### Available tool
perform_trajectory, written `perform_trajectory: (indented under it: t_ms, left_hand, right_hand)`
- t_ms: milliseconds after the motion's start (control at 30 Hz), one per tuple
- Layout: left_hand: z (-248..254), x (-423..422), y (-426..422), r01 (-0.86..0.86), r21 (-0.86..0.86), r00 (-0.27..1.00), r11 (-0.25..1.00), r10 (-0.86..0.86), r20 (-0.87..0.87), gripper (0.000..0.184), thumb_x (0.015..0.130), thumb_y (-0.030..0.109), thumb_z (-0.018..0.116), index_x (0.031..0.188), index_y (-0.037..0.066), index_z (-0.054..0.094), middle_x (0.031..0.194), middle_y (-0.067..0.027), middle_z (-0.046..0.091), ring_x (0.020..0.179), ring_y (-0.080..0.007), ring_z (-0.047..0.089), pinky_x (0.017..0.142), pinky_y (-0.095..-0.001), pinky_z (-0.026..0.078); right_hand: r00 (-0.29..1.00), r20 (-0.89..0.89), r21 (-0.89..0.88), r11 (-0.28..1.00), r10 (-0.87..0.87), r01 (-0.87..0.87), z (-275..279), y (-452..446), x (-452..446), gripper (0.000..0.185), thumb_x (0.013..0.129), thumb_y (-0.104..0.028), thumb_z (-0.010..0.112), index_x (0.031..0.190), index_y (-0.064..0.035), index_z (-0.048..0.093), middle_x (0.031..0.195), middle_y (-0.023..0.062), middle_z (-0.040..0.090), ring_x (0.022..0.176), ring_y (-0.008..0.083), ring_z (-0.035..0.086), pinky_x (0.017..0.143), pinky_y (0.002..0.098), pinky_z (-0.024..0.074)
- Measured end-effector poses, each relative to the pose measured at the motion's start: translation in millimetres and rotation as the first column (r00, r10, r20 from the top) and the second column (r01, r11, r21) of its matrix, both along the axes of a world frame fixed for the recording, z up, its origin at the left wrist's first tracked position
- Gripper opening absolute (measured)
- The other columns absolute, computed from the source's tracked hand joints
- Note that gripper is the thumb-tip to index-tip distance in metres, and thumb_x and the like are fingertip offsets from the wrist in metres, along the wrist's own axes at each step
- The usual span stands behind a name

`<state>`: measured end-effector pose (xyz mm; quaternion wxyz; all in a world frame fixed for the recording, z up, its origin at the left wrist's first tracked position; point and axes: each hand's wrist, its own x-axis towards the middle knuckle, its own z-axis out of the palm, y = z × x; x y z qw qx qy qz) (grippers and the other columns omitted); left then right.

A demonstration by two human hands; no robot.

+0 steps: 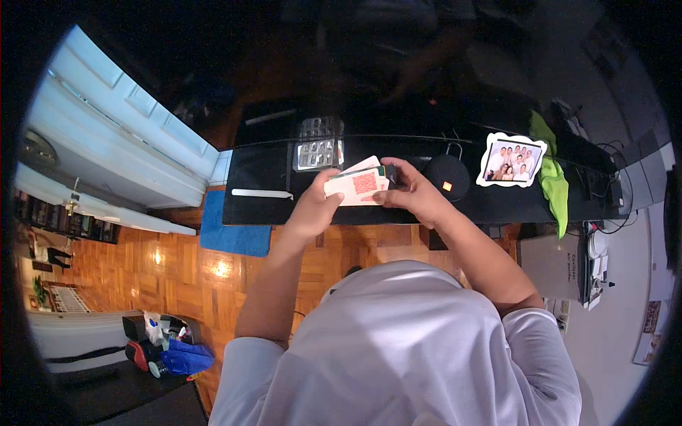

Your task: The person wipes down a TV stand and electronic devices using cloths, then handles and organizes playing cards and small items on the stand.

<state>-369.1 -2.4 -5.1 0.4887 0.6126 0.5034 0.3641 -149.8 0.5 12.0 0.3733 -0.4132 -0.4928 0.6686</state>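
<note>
Between my two hands is a small stack of cards, slightly fanned, the front one white with a red printed block that looks like a code. My left hand grips its left side, thumb on the front face. My right hand pinches the right side, with a dark edge showing by the fingers. The stack is above the near edge of a black table. Just right of my right hand sits a round black object with an orange label. Beyond my left hand lie silver blister packs.
A white stick-like object lies on the table's left. Farther right stand a framed group photo and a bright green cloth. On the parquet floor lies a blue mat. Bags are piled at lower left.
</note>
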Motion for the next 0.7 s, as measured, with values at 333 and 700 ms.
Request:
perform_trajectory:
  t_ms: [333, 700]
  left_hand:
    - [18.6, 4.9, -2.5, 0.115, 0.108, 0.968, 0.987, -0.086, -0.237, 0.037, 0.085, 0.012, 0.053, 0.121, 0.006, 0.042, 0.103, -0.0134, 0.058, 0.097, -0.0205, 0.055, 0.086, -0.0316, 0.041]
    - [-20.2, 4.9, -1.0, 0.005, 0.184, 0.988, 0.983, 0.024, -0.155, 0.038, 0.083, 0.006, 0.052, 0.119, 0.004, 0.043, 0.113, -0.0199, 0.051, 0.108, -0.0335, 0.048, 0.091, -0.0371, 0.038]
  right_hand:
    - [0.987, 0.048, 0.224, 0.965, -0.154, 0.14, -27.3, 16.9, -0.6, 0.057, 0.065, -0.002, 0.078, 0.11, -0.0047, 0.042, 0.111, 0.0067, 0.05, 0.099, 0.0132, 0.05, 0.085, 0.0277, 0.0435]
    - [0.788, 0.615, 0.287, 0.925, 0.022, -0.25, -18.5, 18.2, -2.7, 0.052, 0.081, -0.011, 0.065, 0.125, -0.0095, 0.039, 0.101, 0.0117, 0.06, 0.086, 0.0141, 0.058, 0.076, 0.0268, 0.046]
